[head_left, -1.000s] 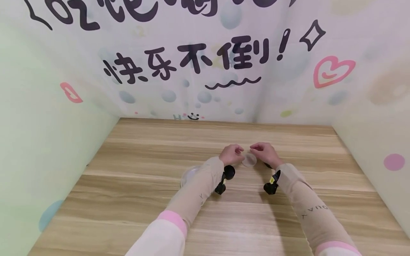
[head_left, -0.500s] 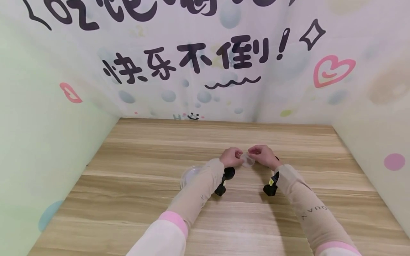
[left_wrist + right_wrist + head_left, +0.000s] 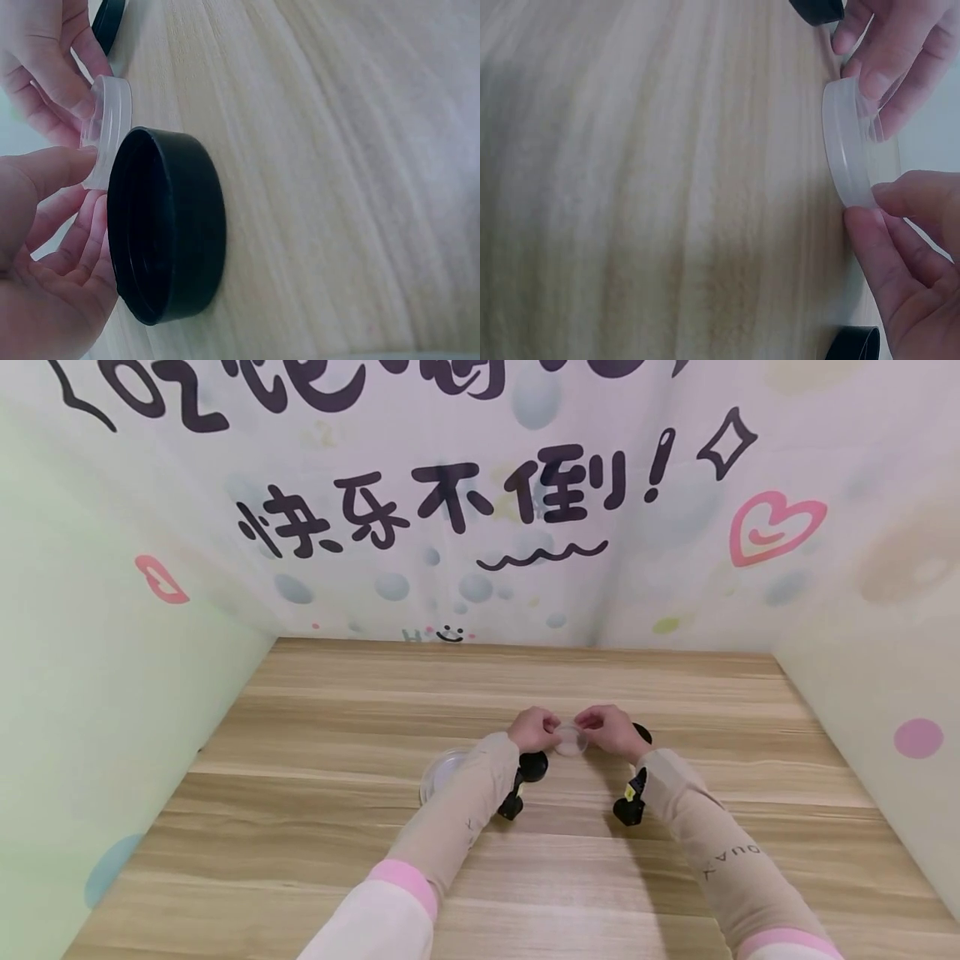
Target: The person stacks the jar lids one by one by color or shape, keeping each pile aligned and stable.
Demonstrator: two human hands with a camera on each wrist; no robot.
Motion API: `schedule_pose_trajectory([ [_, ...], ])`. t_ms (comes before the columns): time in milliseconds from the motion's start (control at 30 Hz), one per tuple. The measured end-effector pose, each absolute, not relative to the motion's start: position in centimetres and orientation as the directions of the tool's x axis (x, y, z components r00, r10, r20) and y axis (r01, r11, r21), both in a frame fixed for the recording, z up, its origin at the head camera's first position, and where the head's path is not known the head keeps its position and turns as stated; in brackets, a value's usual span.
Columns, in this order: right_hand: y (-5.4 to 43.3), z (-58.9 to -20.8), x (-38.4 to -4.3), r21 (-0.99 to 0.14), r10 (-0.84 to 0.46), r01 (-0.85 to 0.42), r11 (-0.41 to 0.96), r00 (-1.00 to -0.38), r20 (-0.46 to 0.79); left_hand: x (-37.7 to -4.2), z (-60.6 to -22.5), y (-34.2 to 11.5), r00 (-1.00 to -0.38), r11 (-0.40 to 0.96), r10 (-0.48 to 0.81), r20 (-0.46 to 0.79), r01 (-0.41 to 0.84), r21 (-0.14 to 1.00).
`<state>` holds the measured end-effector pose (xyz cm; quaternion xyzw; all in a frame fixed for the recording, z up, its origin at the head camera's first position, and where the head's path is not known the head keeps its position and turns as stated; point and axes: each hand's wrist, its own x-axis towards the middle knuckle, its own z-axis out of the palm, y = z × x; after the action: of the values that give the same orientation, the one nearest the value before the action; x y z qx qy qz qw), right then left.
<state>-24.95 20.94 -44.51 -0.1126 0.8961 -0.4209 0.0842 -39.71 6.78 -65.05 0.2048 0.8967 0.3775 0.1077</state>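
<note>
Between the two hands is a clear, shallow round plastic dish (image 3: pixel 572 742) with a stepped rim, close over the table. My left hand (image 3: pixel 534 730) pinches its left side; in the left wrist view the thumb (image 3: pixel 64 169) lies on the dish and the fingers curl below. My right hand (image 3: pixel 611 732) pinches the other side, its thumb (image 3: pixel 911 193) and index finger at the rim in the right wrist view. Beside my left wrist is a hollow black round cap (image 3: pixel 199 225); another black cap (image 3: pixel 642 732) shows behind my right hand.
A larger clear round dish (image 3: pixel 437 771) sits on the wooden table (image 3: pixel 330 827), partly hidden behind the left sleeve. Black camera mounts (image 3: pixel 630 808) hang at both wrists. A printed cloth wall (image 3: pixel 450 585) stands along the table's back edge, with side walls left and right.
The right hand has moved slightly left and down, from above the dish's edge to its side. The dish has shifted a little left, and the hands are closer together around it.
</note>
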Motion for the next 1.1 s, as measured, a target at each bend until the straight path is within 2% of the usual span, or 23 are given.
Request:
schedule_pose_trajectory([
  [100,21.5,-45.4,-25.5,-0.799,-0.306,-0.157,0.581,-0.951,-0.036,-39.3,-64.6,6.7,-0.893,0.641,0.448,-0.043,0.288,0.711],
  [233,21.5,-45.7,-25.6,-0.808,-0.314,-0.156,0.568,-0.949,-0.037,-43.4,-70.8,7.7,-0.889,0.643,0.456,-0.047,0.293,0.708],
  [333,21.0,-45.0,-25.1,-0.788,-0.275,-0.119,0.604,-0.959,-0.067,-44.2,-72.1,7.8,-0.885,0.629,0.465,-0.028,0.308,0.714],
  [400,20.8,-44.9,-25.0,-0.777,-0.265,-0.115,0.619,-0.962,-0.069,-42.7,-69.9,7.3,-0.883,0.625,0.469,-0.020,0.316,0.714],
  [467,20.7,-44.7,-24.8,-0.770,-0.261,-0.109,0.629,-0.962,-0.077,-40.0,-65.7,6.7,-0.884,0.628,0.468,-0.028,0.310,0.713],
  [633,20.6,-43.9,-24.5,-0.760,-0.262,-0.104,0.641,-0.961,-0.090,-30.8,-51.2,4.6,-0.892,0.649,0.441,-0.097,0.242,0.721],
  [733,20.7,-43.5,-24.5,-0.755,-0.265,-0.119,0.645,-0.961,-0.075,-27.0,-45.3,3.8,-0.902,0.649,0.407,-0.142,0.176,0.740],
  [800,20.8,-43.3,-24.6,-0.755,-0.262,-0.128,0.643,-0.963,-0.060,-26.4,-44.2,3.6,-0.906,0.637,0.397,-0.144,0.160,0.754],
  [967,21.1,-42.9,-24.6,-0.783,-0.289,-0.219,0.582,-0.956,0.053,-29.5,-47.4,3.5,-0.892,0.537,0.444,-0.077,0.197,0.820],
  [1000,21.1,-42.8,-24.6,-0.783,-0.295,-0.240,0.574,-0.952,0.076,-30.3,-48.5,3.5,-0.889,0.503,0.457,-0.028,0.232,0.832],
  [1067,20.9,-42.5,-24.5,-0.783,-0.295,-0.262,0.564,-0.950,0.105,-30.6,-48.8,3.3,-0.889,0.472,0.458,-0.005,0.239,0.849],
  [1100,20.8,-42.3,-24.5,-0.781,-0.290,-0.267,0.565,-0.950,0.115,-30.1,-47.9,3.2,-0.895,0.480,0.445,-0.032,0.208,0.852],
])
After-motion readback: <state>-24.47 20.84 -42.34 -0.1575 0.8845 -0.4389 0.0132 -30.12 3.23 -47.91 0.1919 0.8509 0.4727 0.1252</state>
